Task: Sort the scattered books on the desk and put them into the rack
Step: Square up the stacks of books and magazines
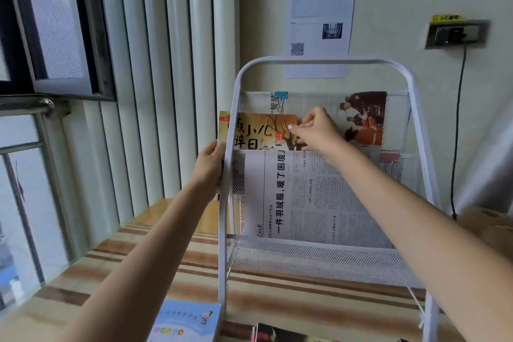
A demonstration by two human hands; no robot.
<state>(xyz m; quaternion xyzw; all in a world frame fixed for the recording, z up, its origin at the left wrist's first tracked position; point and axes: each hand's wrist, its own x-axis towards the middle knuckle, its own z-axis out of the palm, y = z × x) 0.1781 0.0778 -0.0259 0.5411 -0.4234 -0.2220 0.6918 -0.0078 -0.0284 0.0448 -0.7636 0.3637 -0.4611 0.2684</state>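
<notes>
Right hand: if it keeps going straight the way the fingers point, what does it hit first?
The right hand points up-left toward the rack, already pinching the orange book. Straight on, it would likely meet the clipped newspaper in the top pocket, though depth is unclear.

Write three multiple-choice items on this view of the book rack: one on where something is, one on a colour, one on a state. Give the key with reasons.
1. Where is the orange book?
A. flat on the desk
B. in the rack's middle pocket, its left end sticking out past the frame
C. on the windowsill

2. What colour is the binder clip on the newspaper in the top pocket?
A. teal-blue
B. black
C. yellow

3. What is the right hand doing?
A. hanging idle
B. lying flat on the desk
C. pinching the orange book's upper right edge

Key: 1 B, the book stands behind the large newspaper and overhangs the white rack on the left, where the left hand grips it. 2 A, the clip is teal-blue. 3 C, thumb and fingers close on the book's edge.
</notes>
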